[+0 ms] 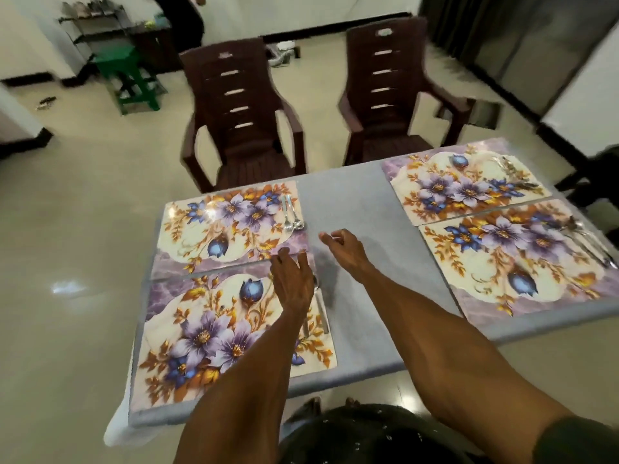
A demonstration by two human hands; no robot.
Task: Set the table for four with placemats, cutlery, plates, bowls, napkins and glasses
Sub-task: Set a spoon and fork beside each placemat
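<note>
Spanning grey table (348, 202), four floral placemats (231, 222) (cutlery (290, 212) laid), both hands (291, 279) empty, loosely curled; two chairs (244, 122) beyond.

- You have four floral placemats on the grey table (348, 202): a near-left placemat (214, 333), far-left placemat (231, 222), far-right placemat (462, 182) and near-right placemat (522, 259).
- Cutlery (290, 212) lies at the far-left mat's right edge; each right-hand mat carries cutlery too, blurred.
- Your left hand (291, 279) hovers over the near-left mat's right side, fingers relaxed.
- Your right hand (345, 249) is loosely curled above bare tabletop, holding nothing.
- Two brown chairs (244, 128) stand beyond the table.
</note>
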